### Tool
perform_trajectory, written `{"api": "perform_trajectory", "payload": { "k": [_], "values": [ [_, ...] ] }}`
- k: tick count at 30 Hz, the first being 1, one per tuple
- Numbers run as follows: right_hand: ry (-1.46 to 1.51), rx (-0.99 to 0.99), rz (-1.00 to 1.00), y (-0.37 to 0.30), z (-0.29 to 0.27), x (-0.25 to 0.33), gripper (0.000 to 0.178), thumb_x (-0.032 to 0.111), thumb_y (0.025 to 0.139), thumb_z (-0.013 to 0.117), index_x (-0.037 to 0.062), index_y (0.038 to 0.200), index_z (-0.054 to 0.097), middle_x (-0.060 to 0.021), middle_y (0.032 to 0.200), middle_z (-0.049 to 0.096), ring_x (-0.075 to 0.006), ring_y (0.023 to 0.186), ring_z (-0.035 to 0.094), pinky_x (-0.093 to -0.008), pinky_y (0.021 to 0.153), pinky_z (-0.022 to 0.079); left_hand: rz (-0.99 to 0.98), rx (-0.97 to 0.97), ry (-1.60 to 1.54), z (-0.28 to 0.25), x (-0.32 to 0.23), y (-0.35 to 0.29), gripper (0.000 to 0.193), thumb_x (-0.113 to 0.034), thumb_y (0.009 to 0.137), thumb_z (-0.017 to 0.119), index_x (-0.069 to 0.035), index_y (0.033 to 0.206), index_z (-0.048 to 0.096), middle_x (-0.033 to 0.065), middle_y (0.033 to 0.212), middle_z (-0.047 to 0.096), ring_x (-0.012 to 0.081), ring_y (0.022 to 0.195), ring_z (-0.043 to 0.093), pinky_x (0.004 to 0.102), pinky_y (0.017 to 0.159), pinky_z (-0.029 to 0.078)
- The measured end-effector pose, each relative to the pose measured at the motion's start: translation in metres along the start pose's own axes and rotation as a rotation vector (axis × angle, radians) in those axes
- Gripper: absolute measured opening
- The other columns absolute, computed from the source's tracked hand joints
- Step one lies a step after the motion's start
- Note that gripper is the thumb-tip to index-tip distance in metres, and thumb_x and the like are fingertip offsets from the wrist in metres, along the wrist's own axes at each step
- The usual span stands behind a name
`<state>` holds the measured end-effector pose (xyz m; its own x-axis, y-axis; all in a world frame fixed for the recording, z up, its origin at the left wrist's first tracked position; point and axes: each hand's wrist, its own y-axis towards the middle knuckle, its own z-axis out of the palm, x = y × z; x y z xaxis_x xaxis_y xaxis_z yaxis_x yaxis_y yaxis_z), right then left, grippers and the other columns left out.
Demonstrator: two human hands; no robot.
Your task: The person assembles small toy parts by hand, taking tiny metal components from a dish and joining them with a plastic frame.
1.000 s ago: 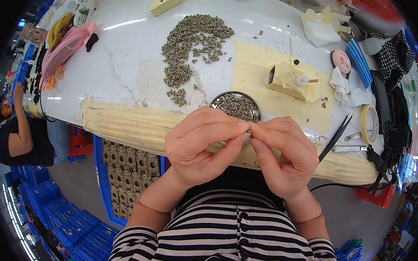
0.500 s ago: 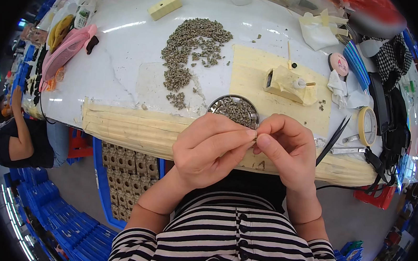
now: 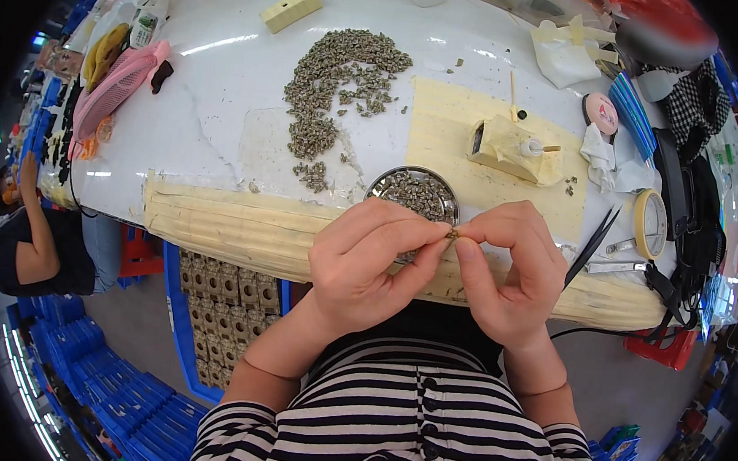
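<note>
Over the front edge of the table, my left hand (image 3: 371,260) and my right hand (image 3: 510,264) meet fingertip to fingertip. Both are closed in a pinch on one small metal part (image 3: 451,234), brassy grey and mostly covered by the fingers. Just beyond them sits a round metal dish (image 3: 372,182) with many small metal parts in it; my left hand hides its near side. Farther off on the white table lies a loose pile of small metal parts (image 3: 314,88), which look alike.
Right of the dish, a tape-wrapped block (image 3: 509,152) stands on a cream sheet (image 3: 440,108). Black tweezers (image 3: 592,244), a tape roll (image 3: 650,222) and a pink round case (image 3: 600,114) lie at right. A pink mesh basket (image 3: 111,96) and a co-worker (image 3: 43,244) are at left; below, a blue crate (image 3: 179,320) holds metal blocks.
My right hand's fingers have opened out from a tighter curl, and its thumb has moved slightly. The small metal part shows more between the fingertips now.
</note>
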<state>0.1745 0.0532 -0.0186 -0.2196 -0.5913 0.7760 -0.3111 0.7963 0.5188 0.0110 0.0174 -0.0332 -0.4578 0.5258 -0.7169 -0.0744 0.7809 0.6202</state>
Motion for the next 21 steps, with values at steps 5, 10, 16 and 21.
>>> {"api": "perform_trajectory", "payload": {
  "k": [5,10,16,21],
  "values": [
    [0.255,0.084,0.287,-0.002,-0.003,0.002,0.006,-0.001,0.084,0.07,0.0,0.085,0.064,-0.0067,0.08,0.063,-0.0145,0.072,0.059,-0.0264,0.066,0.048,0.052,0.0,-0.025,0.0,0.002,0.001,0.023,0.008,0.068,0.077,-0.001,0.088,0.071,0.0093,0.078,0.067,0.0228,0.068,0.065,0.0301,0.058,0.051],
    [0.568,0.168,0.519,-0.004,-0.006,0.004,0.005,0.002,0.092,0.064,-0.0021,0.094,0.062,-0.0032,0.088,0.063,-0.0081,0.08,0.059,-0.0228,0.075,0.049,0.087,0.017,-0.064,-0.004,0.002,0.0,0.026,0.009,0.067,0.077,-0.001,0.091,0.071,0.0099,0.081,0.068,0.0232,0.068,0.065,0.0301,0.059,0.052],
    [0.689,0.233,0.598,-0.001,-0.01,0.01,0.009,0.003,0.094,0.061,-0.0027,0.101,0.06,-0.0032,0.095,0.063,-0.0083,0.088,0.06,-0.0229,0.083,0.049,0.091,0.044,-0.137,-0.008,0.0,0.001,0.029,0.009,0.068,0.075,-0.001,0.095,0.071,0.0101,0.083,0.068,0.0226,0.07,0.066,0.03,0.059,0.052],
    [0.732,0.247,0.586,-0.002,-0.008,0.009,0.009,0.003,0.096,0.06,-0.0024,0.103,0.059,-0.0033,0.097,0.062,-0.0075,0.091,0.059,-0.023,0.085,0.048,0.082,0.045,-0.16,-0.01,0.003,0.0,0.029,0.01,0.069,0.075,-0.002,0.095,0.071,0.01,0.084,0.069,0.0221,0.07,0.066,0.0296,0.06,0.052]
  ]
}}
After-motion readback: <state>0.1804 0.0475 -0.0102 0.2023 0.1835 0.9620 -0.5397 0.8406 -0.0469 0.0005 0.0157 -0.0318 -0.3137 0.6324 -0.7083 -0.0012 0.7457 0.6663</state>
